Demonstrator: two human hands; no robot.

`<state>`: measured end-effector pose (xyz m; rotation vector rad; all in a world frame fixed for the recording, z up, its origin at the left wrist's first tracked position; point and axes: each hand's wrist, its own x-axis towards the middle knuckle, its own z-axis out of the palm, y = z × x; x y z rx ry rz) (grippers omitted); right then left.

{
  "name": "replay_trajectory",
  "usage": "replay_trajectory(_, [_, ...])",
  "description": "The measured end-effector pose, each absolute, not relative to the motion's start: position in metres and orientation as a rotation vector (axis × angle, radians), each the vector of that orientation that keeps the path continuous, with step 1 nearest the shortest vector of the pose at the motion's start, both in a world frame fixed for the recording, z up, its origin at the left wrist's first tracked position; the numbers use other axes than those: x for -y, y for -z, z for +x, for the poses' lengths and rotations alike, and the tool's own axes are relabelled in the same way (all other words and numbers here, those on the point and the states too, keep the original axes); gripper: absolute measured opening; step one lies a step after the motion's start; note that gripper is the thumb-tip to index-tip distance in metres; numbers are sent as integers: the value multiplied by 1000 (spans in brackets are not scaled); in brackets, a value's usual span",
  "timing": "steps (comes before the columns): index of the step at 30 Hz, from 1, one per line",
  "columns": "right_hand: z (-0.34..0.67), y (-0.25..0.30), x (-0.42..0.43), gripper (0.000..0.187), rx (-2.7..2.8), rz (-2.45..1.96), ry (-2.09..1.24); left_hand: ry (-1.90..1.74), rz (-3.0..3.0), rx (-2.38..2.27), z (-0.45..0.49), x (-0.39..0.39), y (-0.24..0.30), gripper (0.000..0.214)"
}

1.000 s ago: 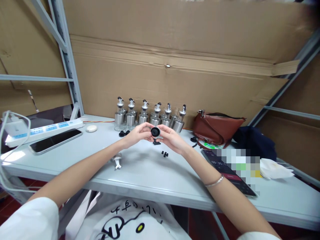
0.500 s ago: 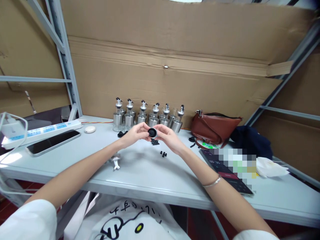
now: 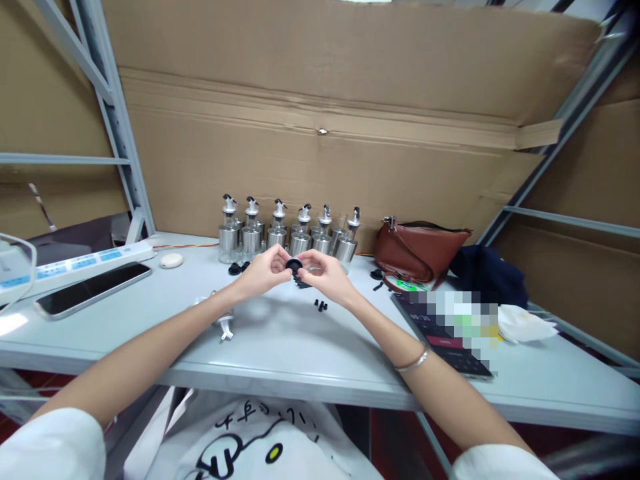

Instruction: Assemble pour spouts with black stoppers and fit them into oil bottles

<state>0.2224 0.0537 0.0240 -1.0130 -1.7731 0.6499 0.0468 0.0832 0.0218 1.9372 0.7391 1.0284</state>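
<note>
Left hand: my left hand [image 3: 261, 275] pinches one side of a small round black cap [image 3: 293, 265], fingers curled in narrow around it.
Right hand: my right hand [image 3: 325, 277] grips the other side of the same cap, thumb and forefinger closed on its rim — a thin bracelet [image 3: 413, 361] sits on that wrist.
Where the cap is: held in the air between both hands, above the grey table [image 3: 300, 347], just in front of the row of dispenser bottles [image 3: 287, 230].
Step in hand: I judge this as fitting or turning the cap's parts together, mid-way; too small to tell whether anything is seated inside it.
Next move calls for: a steady two-finger grip and a fine twist or press, I think, with the piece kept square.
Loose parts: small black bits [image 3: 320, 306] lie on the table just below my hands; more black caps [image 3: 236, 269] near the bottles; a white pourer piece [image 3: 223, 325] lies beside my left forearm.
Further out: a brown leather bag [image 3: 417, 252], a phone [image 3: 93, 289], a white power strip [image 3: 75, 260].
Writing: none legible — the shirt print [image 3: 240, 447] shows only a drawn figure and scrawl I cannot read.
</note>
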Motion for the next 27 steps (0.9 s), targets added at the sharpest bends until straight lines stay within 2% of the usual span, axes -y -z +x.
replay_trajectory(20, [219,-29,-44,14,1918,-1004,-404,-1038,2216,-840,46,-74,-29,23])
replay_trajectory(27, [219,-27,-46,14,1904,-989,-435,-1059,2209,-856,47,-72,-29,18])
